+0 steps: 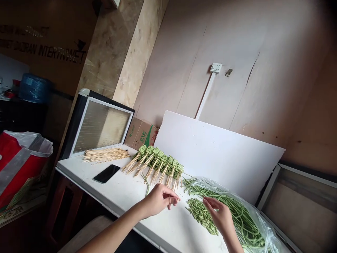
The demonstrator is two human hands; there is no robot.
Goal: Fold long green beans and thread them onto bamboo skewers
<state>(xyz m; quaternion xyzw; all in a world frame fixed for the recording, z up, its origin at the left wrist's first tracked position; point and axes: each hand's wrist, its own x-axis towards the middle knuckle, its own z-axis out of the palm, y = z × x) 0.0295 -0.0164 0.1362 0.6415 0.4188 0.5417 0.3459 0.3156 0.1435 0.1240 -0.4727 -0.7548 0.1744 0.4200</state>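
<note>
My left hand (161,201) hovers over the near part of the table, its fingers bent into a pinch. Whatever lies between those fingertips is too small to name. My right hand (220,213) is above the right edge of a pile of cut green bean pieces (201,214). Its thumb and fingers are drawn together, and anything they hold is hidden. Behind my right hand, long green beans (237,211) lie in a clear plastic bag (270,233). Beyond my left hand, stacked skewers of bean pieces (158,160) lie with their bare sticks pointing towards me.
Bare bamboo skewers (105,154) are heaped at the table's left, near a black phone (106,174). A few loose beans (146,184) lie beside the skewered stack. A white board (210,147) and a cardboard box (142,133) stand behind. A framed panel (102,124) borders the left end.
</note>
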